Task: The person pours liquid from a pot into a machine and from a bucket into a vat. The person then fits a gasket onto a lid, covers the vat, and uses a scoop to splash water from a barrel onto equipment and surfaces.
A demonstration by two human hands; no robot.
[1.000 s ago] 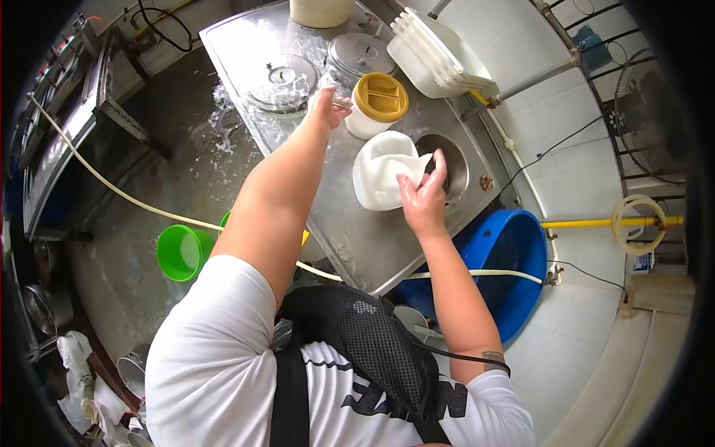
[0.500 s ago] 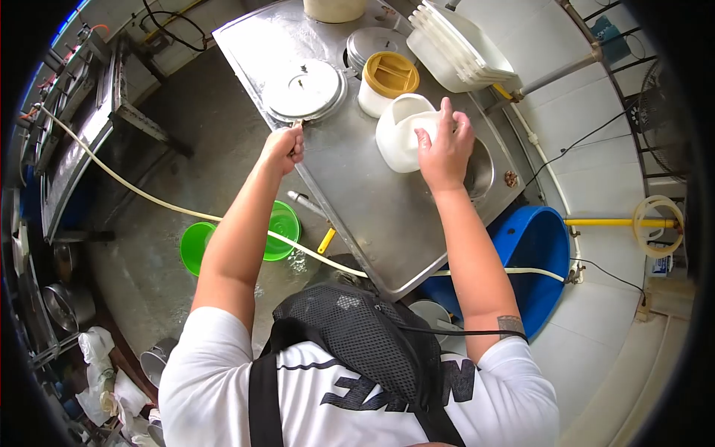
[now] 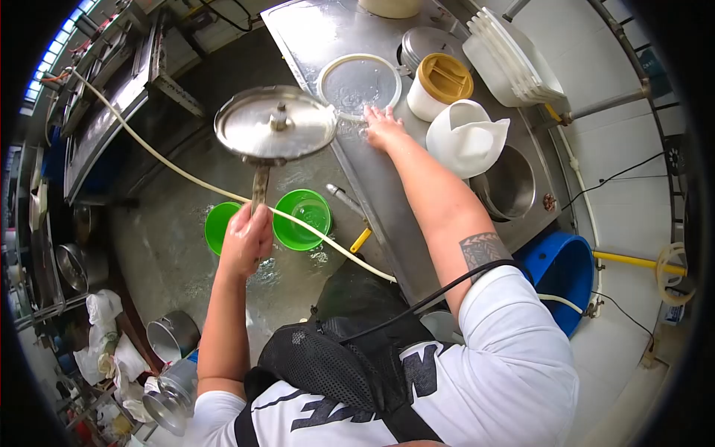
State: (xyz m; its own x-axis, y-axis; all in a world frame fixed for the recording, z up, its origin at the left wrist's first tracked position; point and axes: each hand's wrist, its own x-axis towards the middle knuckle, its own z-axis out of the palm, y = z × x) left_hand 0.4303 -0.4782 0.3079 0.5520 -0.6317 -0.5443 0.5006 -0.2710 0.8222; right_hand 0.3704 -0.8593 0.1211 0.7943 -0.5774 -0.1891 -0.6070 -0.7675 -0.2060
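black letters [image 3: 421,370] on shirt [image 3: 514,365], not fully legible

We count one left hand [image 3: 247,235] at centre left and one right hand [image 3: 384,129] at upper centre. We see two round steel lids [image 3: 249,132], one left of centre, one near the top; two green buckets [image 3: 304,232]; one hose [image 3: 173,170]; one yellow-lidded container [image 3: 432,103]; one blue tub [image 3: 564,261] at right; upper right, white trays [image 3: 514,63] too overlapped for us to number.
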